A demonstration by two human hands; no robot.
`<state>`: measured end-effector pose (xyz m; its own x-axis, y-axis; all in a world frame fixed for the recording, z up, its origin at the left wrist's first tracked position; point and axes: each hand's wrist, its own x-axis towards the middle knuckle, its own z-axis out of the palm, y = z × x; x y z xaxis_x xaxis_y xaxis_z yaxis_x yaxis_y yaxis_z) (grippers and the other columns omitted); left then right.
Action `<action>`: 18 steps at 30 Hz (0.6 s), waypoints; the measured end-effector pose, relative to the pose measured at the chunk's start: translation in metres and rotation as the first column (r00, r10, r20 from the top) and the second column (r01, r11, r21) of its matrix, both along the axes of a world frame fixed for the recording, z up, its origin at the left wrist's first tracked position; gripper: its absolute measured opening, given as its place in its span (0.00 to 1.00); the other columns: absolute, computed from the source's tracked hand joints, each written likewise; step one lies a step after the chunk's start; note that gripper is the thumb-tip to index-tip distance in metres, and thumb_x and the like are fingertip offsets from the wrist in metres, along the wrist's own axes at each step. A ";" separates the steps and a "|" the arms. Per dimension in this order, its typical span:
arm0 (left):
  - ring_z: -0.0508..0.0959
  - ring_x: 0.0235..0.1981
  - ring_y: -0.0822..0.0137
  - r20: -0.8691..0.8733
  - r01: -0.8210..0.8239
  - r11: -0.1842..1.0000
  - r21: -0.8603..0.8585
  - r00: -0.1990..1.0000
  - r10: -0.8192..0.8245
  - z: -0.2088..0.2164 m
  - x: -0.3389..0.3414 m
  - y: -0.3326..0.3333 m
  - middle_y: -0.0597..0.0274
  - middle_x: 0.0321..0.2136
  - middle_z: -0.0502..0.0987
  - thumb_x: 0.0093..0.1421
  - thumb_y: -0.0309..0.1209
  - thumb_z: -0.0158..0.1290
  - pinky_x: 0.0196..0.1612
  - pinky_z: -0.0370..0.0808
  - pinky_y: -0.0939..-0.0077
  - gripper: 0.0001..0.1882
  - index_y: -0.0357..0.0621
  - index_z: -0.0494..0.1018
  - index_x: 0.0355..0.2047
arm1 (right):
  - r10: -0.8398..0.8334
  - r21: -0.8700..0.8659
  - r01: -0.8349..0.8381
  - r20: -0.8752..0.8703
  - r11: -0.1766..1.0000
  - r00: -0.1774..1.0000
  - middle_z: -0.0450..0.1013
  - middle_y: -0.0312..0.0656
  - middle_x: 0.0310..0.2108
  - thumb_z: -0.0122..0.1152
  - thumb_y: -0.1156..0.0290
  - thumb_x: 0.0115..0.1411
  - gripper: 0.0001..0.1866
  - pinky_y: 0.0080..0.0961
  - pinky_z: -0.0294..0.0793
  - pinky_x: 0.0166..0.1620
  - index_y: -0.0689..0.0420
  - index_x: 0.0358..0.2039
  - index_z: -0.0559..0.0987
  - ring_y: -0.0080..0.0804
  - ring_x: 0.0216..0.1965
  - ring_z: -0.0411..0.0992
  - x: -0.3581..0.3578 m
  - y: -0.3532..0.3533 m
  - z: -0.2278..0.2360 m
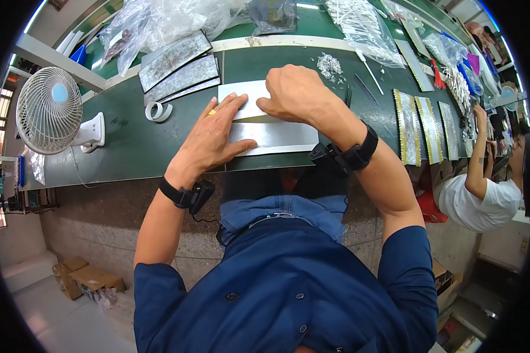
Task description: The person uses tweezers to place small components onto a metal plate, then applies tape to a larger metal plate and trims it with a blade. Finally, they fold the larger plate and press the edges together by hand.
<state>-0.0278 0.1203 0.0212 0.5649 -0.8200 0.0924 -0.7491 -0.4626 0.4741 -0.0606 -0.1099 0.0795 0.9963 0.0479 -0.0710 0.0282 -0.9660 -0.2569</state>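
A flat silver metal plate (pixel 277 136) lies on the green table in front of me, with a pale strip along its near edge. A white sheet (pixel 246 93) lies at its far side, and a yellowish band shows between the two. My left hand (pixel 218 132) lies spread over the left end, its fingertips on the white sheet and its thumb on the metal plate. Over the right part of the white sheet my right hand (pixel 294 91) is curled closed, knuckles up. Whatever its fingers hold, if anything, is hidden beneath it.
Left of my hands are a roll of white tape (pixel 158 112), stacked grey metal plates (pixel 179 67) and a white fan (pixel 50 109). To the right lie small white scraps (pixel 330 67), a white-handled tool (pixel 368 70) and yellow-edged strips (pixel 406 126). A co-worker (pixel 483 188) sits far right.
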 end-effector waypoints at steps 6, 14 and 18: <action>0.66 0.75 0.51 0.045 -0.010 1.000 0.012 0.999 0.009 -0.002 0.002 0.001 0.47 0.69 0.73 0.59 0.53 0.70 0.80 0.54 0.45 0.49 0.40 0.65 0.73 | -0.009 0.012 0.009 0.007 1.000 1.000 0.81 0.63 0.27 0.63 0.52 0.59 0.25 0.49 0.84 0.44 0.66 0.28 0.87 0.63 0.34 0.83 0.000 -0.002 0.000; 0.67 0.75 0.55 0.050 -0.034 0.998 0.047 0.998 0.032 -0.004 0.004 0.000 0.53 0.69 0.74 0.56 0.54 0.72 0.80 0.53 0.47 0.50 0.49 0.66 0.74 | 0.039 0.086 -0.036 -0.034 0.996 0.999 0.78 0.62 0.23 0.61 0.46 0.61 0.30 0.53 0.81 0.39 0.67 0.25 0.85 0.62 0.29 0.80 0.000 -0.019 0.001; 0.69 0.73 0.55 0.059 -0.040 0.999 0.025 0.998 0.039 -0.004 0.003 0.000 0.50 0.67 0.76 0.56 0.55 0.71 0.80 0.53 0.47 0.49 0.46 0.67 0.73 | 0.076 0.165 -0.060 -0.093 0.985 0.993 0.76 0.57 0.19 0.61 0.42 0.61 0.33 0.49 0.78 0.35 0.67 0.25 0.84 0.57 0.25 0.78 -0.004 -0.028 0.006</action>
